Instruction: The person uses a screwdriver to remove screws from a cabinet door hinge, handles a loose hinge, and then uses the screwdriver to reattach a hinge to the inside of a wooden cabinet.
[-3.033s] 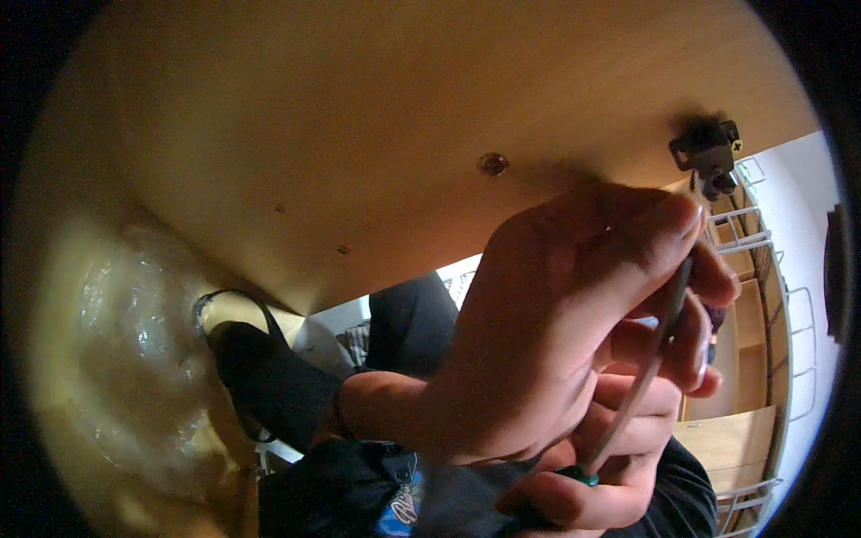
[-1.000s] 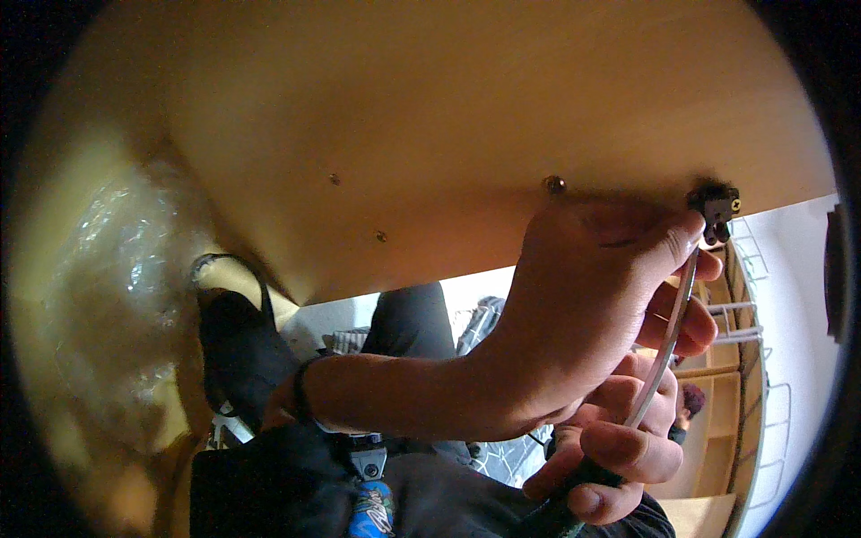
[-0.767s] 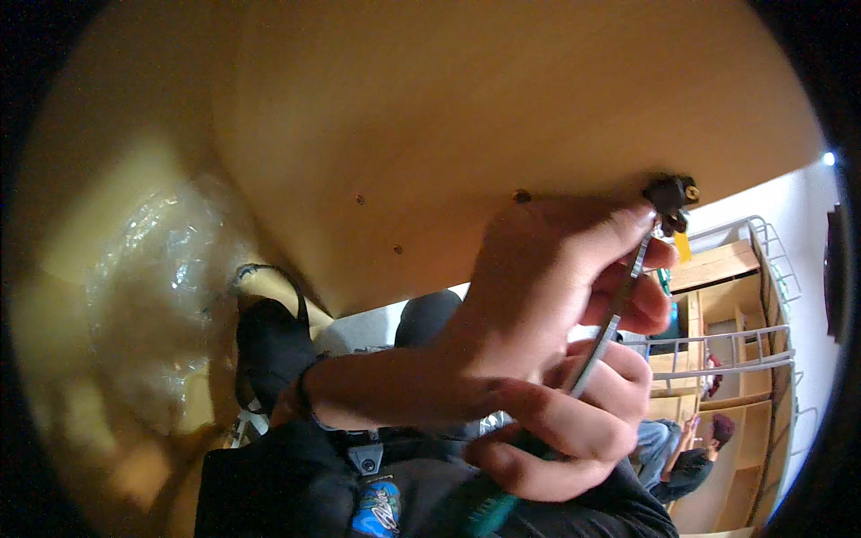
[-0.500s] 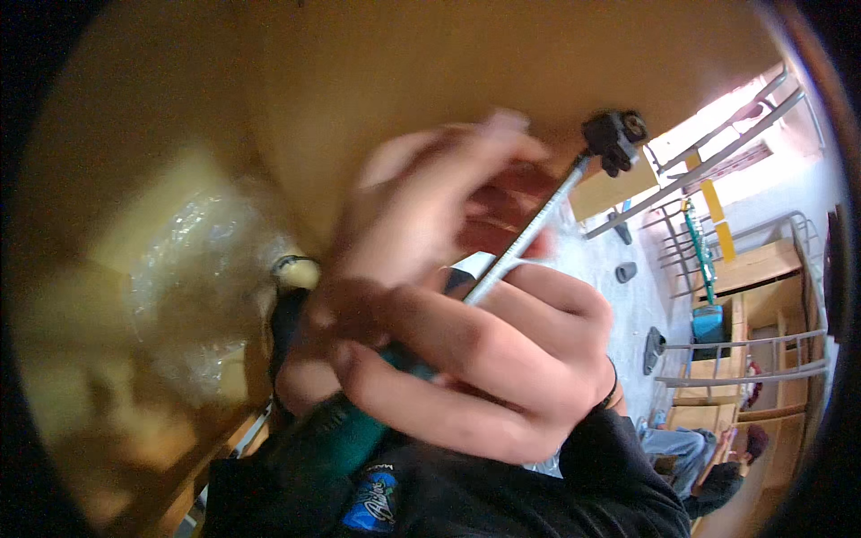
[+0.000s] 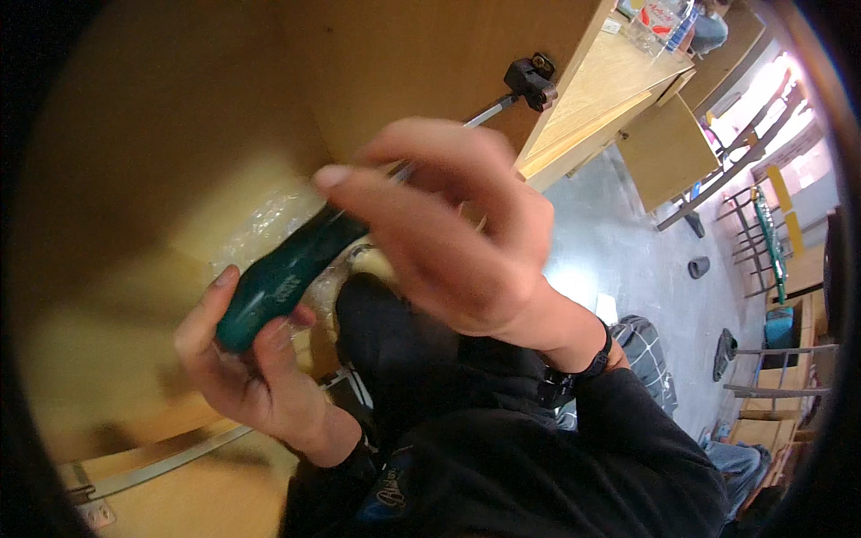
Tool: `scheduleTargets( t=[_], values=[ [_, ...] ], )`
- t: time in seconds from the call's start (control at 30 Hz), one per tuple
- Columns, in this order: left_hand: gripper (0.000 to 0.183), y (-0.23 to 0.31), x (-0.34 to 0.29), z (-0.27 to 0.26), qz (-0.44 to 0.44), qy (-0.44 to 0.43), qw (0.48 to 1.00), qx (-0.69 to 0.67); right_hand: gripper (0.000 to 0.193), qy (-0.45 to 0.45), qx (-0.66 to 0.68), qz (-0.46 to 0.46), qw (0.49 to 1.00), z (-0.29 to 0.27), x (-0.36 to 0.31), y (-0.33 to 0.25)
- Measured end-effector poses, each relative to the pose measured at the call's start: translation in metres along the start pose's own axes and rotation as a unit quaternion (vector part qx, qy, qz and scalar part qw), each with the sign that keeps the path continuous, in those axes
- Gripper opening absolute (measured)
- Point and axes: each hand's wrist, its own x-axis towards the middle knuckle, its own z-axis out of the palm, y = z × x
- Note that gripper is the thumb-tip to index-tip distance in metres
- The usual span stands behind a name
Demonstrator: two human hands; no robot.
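Clasping green screwdriver (image 5: 285, 280) in left grip (image 5: 247, 372); curling right grip (image 5: 462, 229) over shaft (image 5: 490, 111) near black bracket (image 5: 531, 82), too blurred to tell if holding.

The screwdriver (image 5: 291, 273) is deep green at its handle, with a paler mark on the side, and silver-grey along its shaft (image 5: 491, 111). The bracket (image 5: 529, 85) is black. The panel (image 5: 421, 58) is warm brown, while the bench (image 5: 601, 85) is pale honey-yellow with a fine grain. The wrap (image 5: 260, 224) is clear, flecked with white glints. The shirt (image 5: 538, 475) is black with a blue patch (image 5: 387, 502); the trousers (image 5: 386, 341) and wristband (image 5: 599, 354) are black too. A dark cloth (image 5: 647, 354) carries a grid of white lines. The floor (image 5: 574, 220) is grey, glaring whitish in places. The slipper (image 5: 699, 267) is dark grey, the jeans (image 5: 735, 471) blue, the strip (image 5: 782, 190) yellow. The bottle (image 5: 659, 22) is clear with a red-and-white label.
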Motion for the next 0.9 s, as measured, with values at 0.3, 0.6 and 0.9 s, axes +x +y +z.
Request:
scheduleTargets(
  t=[0.3, 0.6, 0.9],
  values=[
    [0.02, -0.015, 0.01, 0.005, 0.176, -0.052, 0.981, 0.066, 0.024, 0.02, 0.602, 0.455, 0.656, 0.003, -0.036, -0.036],
    [0.054, 0.014, 0.017, -0.007, -0.057, -0.058, 0.99, -0.116, 0.018, 0.05, 0.647, 0.449, 0.614, 0.016, -0.012, -0.028],
    [0.039, 0.01, 0.019, -0.001, 0.098, -0.155, 0.981, 0.057, 0.02, -0.023, 0.673, 0.456, 0.582, 0.006, -0.008, -0.018]
  ],
)
